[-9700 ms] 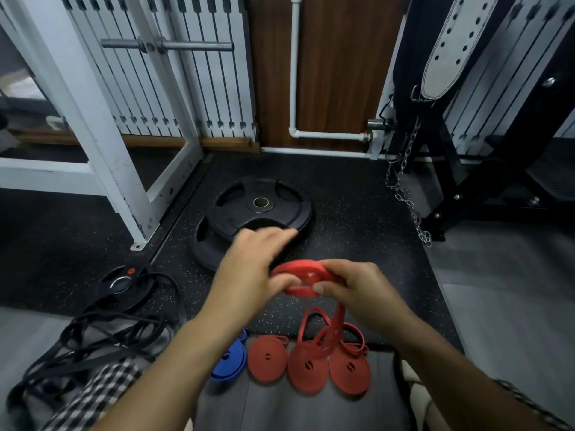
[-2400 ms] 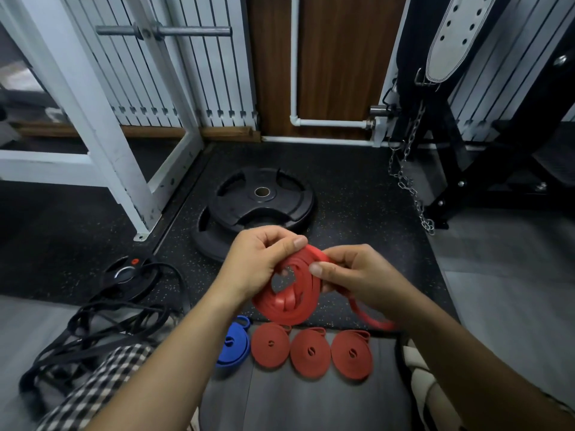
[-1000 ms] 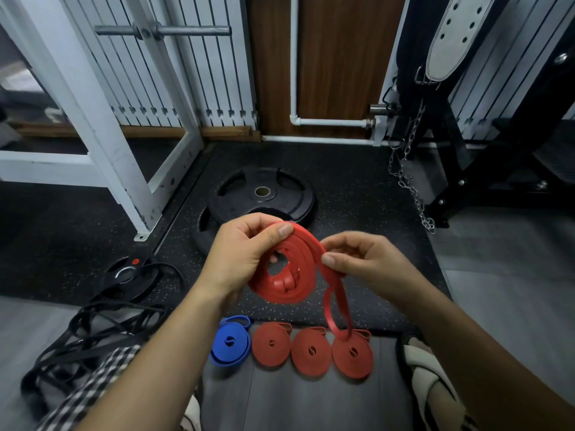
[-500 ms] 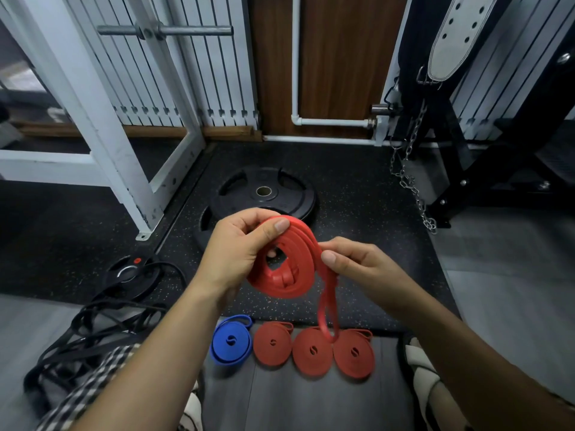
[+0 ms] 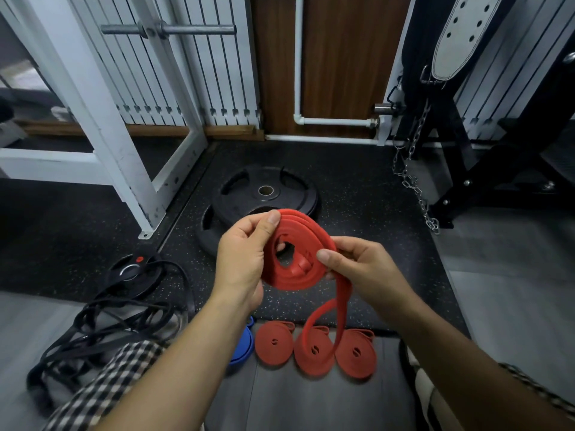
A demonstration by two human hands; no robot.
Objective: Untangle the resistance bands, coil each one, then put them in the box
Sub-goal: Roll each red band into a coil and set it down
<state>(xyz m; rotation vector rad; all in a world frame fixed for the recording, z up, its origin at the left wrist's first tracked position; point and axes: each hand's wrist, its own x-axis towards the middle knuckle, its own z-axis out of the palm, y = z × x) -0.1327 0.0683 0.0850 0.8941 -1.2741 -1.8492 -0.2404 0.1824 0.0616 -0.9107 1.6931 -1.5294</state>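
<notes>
Since half a second ago the hanging tail has swung right. Left hand point(image 5: 241, 262) pinches the red band coil point(image 5: 295, 253) at its top; right hand point(image 5: 357, 269) grips its right edge. Tail loop point(image 5: 329, 318) dangles over three coiled red bands point(image 5: 314, 349) on the floor point(image 5: 311, 399), beside a blue one point(image 5: 241, 346).

A half-coiled red band point(image 5: 295, 259) held up, loose tail hanging over three coiled red bands point(image 5: 314, 349) beside a blue coil point(image 5: 241, 346).

Black weight plates point(image 5: 264, 194) on speckled mat point(image 5: 357, 194), white rack frame point(image 5: 102, 119), hanging chain point(image 5: 410, 178), white belt point(image 5: 457, 35).
</notes>
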